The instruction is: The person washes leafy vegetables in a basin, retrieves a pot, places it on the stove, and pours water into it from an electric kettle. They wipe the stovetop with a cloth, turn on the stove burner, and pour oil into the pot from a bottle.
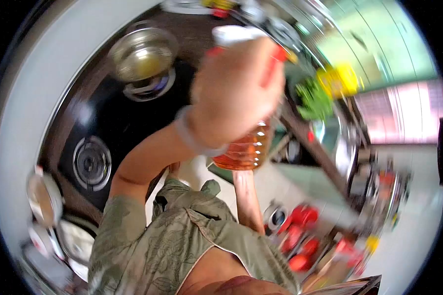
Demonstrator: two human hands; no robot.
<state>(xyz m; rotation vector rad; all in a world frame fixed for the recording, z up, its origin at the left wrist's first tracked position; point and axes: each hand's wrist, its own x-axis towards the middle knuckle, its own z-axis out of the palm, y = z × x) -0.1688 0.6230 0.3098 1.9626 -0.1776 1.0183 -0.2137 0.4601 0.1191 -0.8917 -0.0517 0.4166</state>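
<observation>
My left hand (236,93), a pale band on its wrist, is raised in the middle of the view and shut on a clear bottle of amber oil (243,150) with a white cap (234,34). The bottle is blurred by motion, and my fingers cover most of it. It hangs in the air between the black hob (113,123) and the counter on the right. A bare limb (246,196) runs from under the bottle towards my green patterned shirt (182,241). I cannot tell whether it is my right forearm. No right hand shows.
A metal pot (142,54) with yellowish liquid sits on the far burner; the near burner (91,162) is bare. Green leaves (312,98) and a yellow object (337,81) lie at the right. Red items (300,231) are low on the right, and plates (44,196) on the left.
</observation>
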